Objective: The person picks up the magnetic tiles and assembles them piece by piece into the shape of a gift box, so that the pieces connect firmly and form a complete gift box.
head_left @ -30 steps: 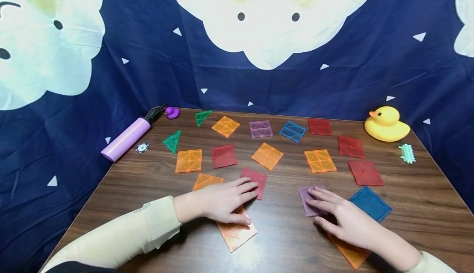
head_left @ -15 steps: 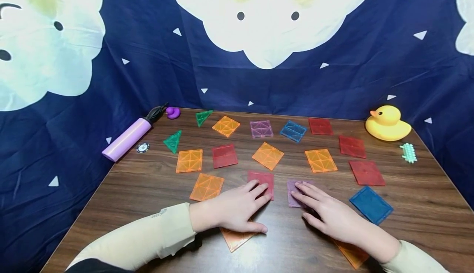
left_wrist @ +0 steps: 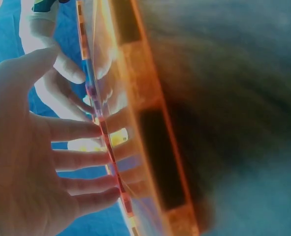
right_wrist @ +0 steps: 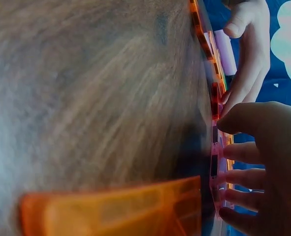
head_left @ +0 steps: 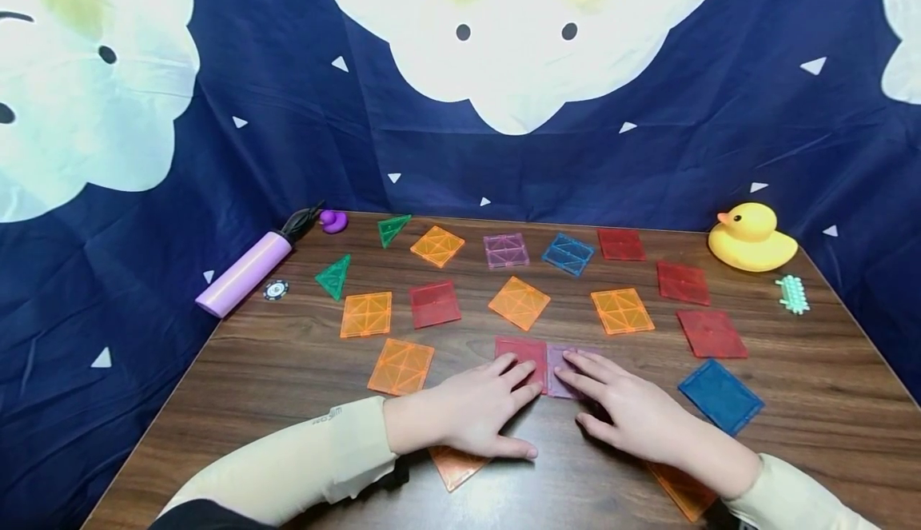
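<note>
My left hand (head_left: 484, 408) rests its straight fingertips on a red square magnetic tile (head_left: 520, 351) that lies flat on the table. Opposite it, my right hand (head_left: 633, 410) presses spread fingers on a purple square tile (head_left: 557, 378). The two tiles lie edge to edge and seem to touch. Beneath the left palm an orange tile (head_left: 455, 470) shows in part. Another orange tile (head_left: 683, 492) is half covered by the right wrist. In the left wrist view the left fingers (left_wrist: 81, 160) touch the tile from above; the right wrist view has the right fingers (right_wrist: 241, 177) on the purple tile.
Several orange, red, blue and purple tiles lie across the wooden table (head_left: 273, 386), with a blue tile (head_left: 721, 396) right of the right hand. Green triangles (head_left: 334, 276), a lilac pump (head_left: 245, 272) and a chip (head_left: 276, 289) are left; a yellow duck (head_left: 751, 238) is back right.
My left hand has slid the red tile to the right. My right hand has slid the purple tile to the left, and the gap between the two tiles has closed.
</note>
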`<act>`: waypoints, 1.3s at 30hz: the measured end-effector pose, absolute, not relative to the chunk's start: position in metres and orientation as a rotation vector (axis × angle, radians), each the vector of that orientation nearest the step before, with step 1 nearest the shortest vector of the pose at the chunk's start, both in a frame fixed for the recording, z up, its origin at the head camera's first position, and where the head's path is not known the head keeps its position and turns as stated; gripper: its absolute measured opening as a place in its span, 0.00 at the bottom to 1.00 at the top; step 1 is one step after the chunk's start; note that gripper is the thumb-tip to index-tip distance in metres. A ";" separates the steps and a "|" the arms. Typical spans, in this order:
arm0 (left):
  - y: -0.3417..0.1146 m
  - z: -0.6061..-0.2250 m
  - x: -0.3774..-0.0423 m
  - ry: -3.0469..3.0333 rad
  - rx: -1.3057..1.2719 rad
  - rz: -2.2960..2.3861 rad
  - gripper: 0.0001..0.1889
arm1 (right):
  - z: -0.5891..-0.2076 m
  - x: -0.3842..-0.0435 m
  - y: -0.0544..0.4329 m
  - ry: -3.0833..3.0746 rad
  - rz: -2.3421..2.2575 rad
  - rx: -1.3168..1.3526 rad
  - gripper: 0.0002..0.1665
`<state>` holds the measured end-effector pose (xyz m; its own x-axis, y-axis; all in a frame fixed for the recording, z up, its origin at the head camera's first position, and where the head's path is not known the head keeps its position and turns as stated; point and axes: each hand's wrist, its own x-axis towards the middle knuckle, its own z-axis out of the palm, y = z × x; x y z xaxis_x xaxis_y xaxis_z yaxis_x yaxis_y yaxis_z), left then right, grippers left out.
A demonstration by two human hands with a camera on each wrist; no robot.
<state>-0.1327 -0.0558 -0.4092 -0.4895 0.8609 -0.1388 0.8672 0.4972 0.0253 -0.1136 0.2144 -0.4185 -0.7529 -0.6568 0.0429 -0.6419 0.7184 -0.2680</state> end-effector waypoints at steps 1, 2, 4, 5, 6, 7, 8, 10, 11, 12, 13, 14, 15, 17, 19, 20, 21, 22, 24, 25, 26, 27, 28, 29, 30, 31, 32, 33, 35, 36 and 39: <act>-0.056 -0.409 -0.133 2.597 1.502 -0.066 0.46 | -0.417 -0.115 0.215 2.858 -0.421 -1.084 0.35; -0.055 -0.409 -0.133 2.595 1.498 -0.066 0.46 | -0.416 -0.117 0.215 2.857 -0.435 -1.084 0.34; -0.055 -0.409 -0.133 2.592 1.502 -0.070 0.46 | -0.413 -0.123 0.218 2.866 -0.481 -1.093 0.32; -0.054 -0.409 -0.133 2.593 1.507 -0.072 0.46 | -0.412 -0.127 0.220 2.880 -0.515 -1.093 0.30; -0.054 -0.409 -0.133 2.595 1.514 -0.076 0.46 | -0.410 -0.133 0.223 2.903 -0.553 -1.092 0.29; -0.053 -0.409 -0.133 2.598 1.522 -0.079 0.46 | -0.409 -0.139 0.226 2.929 -0.597 -1.086 0.27; -0.052 -0.409 -0.133 2.602 1.529 -0.085 0.46 | -0.408 -0.145 0.230 2.957 -0.634 -1.069 0.25; -0.051 -0.409 -0.133 2.605 1.536 -0.092 0.46 | -0.406 -0.159 0.240 3.014 -0.691 -1.019 0.23; -0.050 -0.409 -0.133 2.606 1.538 -0.097 0.46 | -0.406 -0.166 0.245 3.036 -0.710 -0.982 0.22; -0.049 -0.410 -0.133 2.605 1.537 -0.099 0.46 | -0.405 -0.172 0.250 3.051 -0.720 -0.947 0.22; -0.049 -0.410 -0.133 2.604 1.535 -0.102 0.46 | -0.405 -0.177 0.255 3.055 -0.724 -0.910 0.21; -0.048 -0.410 -0.132 2.603 1.533 -0.104 0.46 | -0.406 -0.181 0.258 3.053 -0.720 -0.876 0.20; -0.047 -0.410 -0.132 2.601 1.529 -0.103 0.46 | -0.407 -0.185 0.262 3.046 -0.709 -0.854 0.20; -0.045 -0.410 -0.131 2.596 1.523 -0.101 0.46 | -0.411 -0.190 0.266 3.020 -0.684 -0.820 0.20; -0.044 -0.409 -0.131 2.595 1.517 -0.099 0.47 | -0.415 -0.193 0.267 2.999 -0.662 -0.803 0.20; -0.044 -0.409 -0.131 2.594 1.514 -0.099 0.47 | -0.417 -0.193 0.267 2.994 -0.652 -0.801 0.20; -0.043 -0.409 -0.131 2.592 1.509 -0.099 0.47 | -0.419 -0.194 0.266 2.993 -0.645 -0.802 0.21; -0.043 -0.408 -0.130 2.592 1.507 -0.099 0.47 | -0.419 -0.194 0.264 2.993 -0.643 -0.801 0.21; -0.043 -0.408 -0.130 2.592 1.500 -0.098 0.47 | -0.419 -0.194 0.260 2.995 -0.625 -0.808 0.22; -0.043 -0.407 -0.130 2.591 1.497 -0.097 0.47 | -0.419 -0.194 0.258 2.995 -0.614 -0.814 0.23; -0.043 -0.407 -0.130 2.591 1.496 -0.098 0.47 | -0.419 -0.194 0.255 2.994 -0.603 -0.820 0.23; -0.043 -0.407 -0.129 2.595 1.494 -0.098 0.47 | -0.419 -0.193 0.253 2.992 -0.595 -0.827 0.24; -0.043 -0.407 -0.129 2.597 1.492 -0.099 0.47 | -0.419 -0.193 0.250 2.985 -0.586 -0.832 0.25; -0.043 -0.406 -0.129 2.599 1.490 -0.101 0.47 | -0.419 -0.193 0.248 2.981 -0.578 -0.841 0.25; -0.042 -0.407 -0.129 2.603 1.490 -0.103 0.47 | -0.420 -0.192 0.246 2.977 -0.576 -0.846 0.26; -0.041 -0.406 -0.129 2.603 1.487 -0.104 0.47 | -0.420 -0.192 0.244 2.976 -0.575 -0.854 0.27; -0.041 -0.406 -0.129 2.605 1.485 -0.105 0.47 | -0.421 -0.192 0.243 2.970 -0.578 -0.860 0.27; -0.040 -0.406 -0.129 2.606 1.484 -0.106 0.48 | -0.422 -0.192 0.241 2.964 -0.580 -0.868 0.28; -0.039 -0.406 -0.129 2.603 1.482 -0.103 0.48 | -0.422 -0.191 0.239 2.955 -0.578 -0.881 0.28; -0.039 -0.406 -0.129 2.603 1.483 -0.106 0.48 | -0.423 -0.191 0.237 2.950 -0.578 -0.888 0.29; -0.038 -0.406 -0.130 2.600 1.485 -0.114 0.48 | -0.424 -0.190 0.234 2.937 -0.578 -0.917 0.29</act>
